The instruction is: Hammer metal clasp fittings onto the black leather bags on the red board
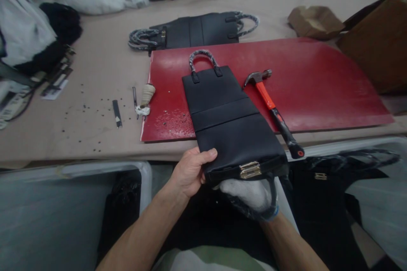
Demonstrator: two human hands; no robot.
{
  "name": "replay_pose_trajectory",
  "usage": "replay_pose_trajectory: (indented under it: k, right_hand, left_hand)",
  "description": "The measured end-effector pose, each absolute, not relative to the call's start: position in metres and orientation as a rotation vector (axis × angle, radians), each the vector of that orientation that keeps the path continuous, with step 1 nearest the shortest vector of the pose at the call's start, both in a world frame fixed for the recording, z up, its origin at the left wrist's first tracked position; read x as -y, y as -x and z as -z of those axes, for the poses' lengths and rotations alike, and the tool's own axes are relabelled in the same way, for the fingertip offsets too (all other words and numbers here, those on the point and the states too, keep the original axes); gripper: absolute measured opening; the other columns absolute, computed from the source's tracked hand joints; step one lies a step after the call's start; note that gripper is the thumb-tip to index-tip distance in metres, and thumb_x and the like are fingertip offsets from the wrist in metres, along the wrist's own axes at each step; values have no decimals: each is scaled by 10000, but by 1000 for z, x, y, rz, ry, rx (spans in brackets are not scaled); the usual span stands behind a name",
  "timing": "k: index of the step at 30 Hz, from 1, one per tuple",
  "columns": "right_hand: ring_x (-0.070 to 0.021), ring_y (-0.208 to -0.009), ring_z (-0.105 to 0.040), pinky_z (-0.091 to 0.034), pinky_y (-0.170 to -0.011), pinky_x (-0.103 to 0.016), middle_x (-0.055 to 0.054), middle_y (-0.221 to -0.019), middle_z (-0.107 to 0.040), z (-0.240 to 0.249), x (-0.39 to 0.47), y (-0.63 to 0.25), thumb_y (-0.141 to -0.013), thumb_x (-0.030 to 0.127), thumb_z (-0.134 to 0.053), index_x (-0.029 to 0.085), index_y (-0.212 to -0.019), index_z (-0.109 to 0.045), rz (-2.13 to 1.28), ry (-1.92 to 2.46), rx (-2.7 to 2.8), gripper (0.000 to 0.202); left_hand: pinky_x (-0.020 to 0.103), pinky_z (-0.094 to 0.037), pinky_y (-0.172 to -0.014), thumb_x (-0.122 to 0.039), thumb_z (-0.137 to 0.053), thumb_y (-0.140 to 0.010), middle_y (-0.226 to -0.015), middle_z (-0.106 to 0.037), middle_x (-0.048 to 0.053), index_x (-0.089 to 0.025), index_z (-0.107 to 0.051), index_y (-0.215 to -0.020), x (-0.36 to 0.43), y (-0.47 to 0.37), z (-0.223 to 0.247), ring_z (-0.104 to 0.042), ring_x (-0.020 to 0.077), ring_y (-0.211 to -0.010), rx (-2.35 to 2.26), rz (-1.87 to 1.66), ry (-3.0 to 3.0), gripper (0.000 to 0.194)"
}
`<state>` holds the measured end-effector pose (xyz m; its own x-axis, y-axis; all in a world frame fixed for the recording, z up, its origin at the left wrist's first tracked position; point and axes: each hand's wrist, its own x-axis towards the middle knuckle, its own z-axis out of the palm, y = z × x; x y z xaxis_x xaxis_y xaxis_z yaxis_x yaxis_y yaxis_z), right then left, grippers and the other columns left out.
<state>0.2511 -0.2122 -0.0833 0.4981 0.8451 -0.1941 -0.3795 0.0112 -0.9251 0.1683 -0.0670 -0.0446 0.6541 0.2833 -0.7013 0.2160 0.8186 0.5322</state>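
Note:
A black handbag (225, 123) lies across the red board, its near end lifted over the table edge toward me. At that end sits a gold clasp (250, 170). One wrapped handle (203, 54) stretches out at the far end. My left hand (192, 169) is closed on the near left edge, thumb on top. My right hand (249, 192), in a white glove, is at the near end below the clasp, beside the near handle; its fingers are hidden by the bag. A claw hammer (270, 103) with an orange and black grip lies right of the bag.
The red board (318, 89) covers much of the table. More black handbags (197, 31) lie behind it. Left are a metal strip (117, 113), a punch-like rod (134, 96), a tape-wrapped piece (147, 95) and scattered black bits. Bins (146, 186) stand below; a cardboard box (378, 46) is right.

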Motion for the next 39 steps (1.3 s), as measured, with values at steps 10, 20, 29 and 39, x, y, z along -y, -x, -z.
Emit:
replay_pose_trajectory:
  k: [10, 20, 29, 39]
  right_hand:
    - [-265, -951, -708, -590, -941, -431, -10, -910, -773, 50, 207, -255, -677, 132, -822, 270, -942, -800, -975, 1433, 525, 300]
    - [-202, -637, -681, -567, -638, -329, -60, -704, -730, 69, 210, -237, -820, 484, -789, 188, -703, -738, -1089, 1164, 455, 322]
    - [-249, -840, -719, -594, -850, -401, -49, -875, -772, 52, 210, -244, -775, 324, -809, 221, -876, -796, -979, 1460, 568, 145]
    - [-222, -767, -704, -579, -784, -382, -72, -875, -745, 78, 196, -257, -777, 447, -814, 183, -961, -742, -1049, 1074, 309, 329]
  left_hand:
    - [212, -554, -518, -215, -906, -593, -782, -765, 73, -102, -756, -908, 62, -173, 45, -685, 154, -585, -876, -184, -559, 367]
    - [363, -652, -853, -117, -784, -705, -897, -795, 115, -69, -752, -993, 63, -177, 47, -780, 255, -833, -856, -158, -473, 293]
    - [450, -604, -999, -227, -924, -616, -1016, -802, 139, -102, -757, -983, 55, -169, 41, -761, 329, -1037, -748, -219, -613, 422]
    - [463, -610, -959, -393, -1017, -493, -998, -812, 121, -140, -792, -1017, -11, -172, 16, -754, 341, -1025, -756, -496, -1013, 623]
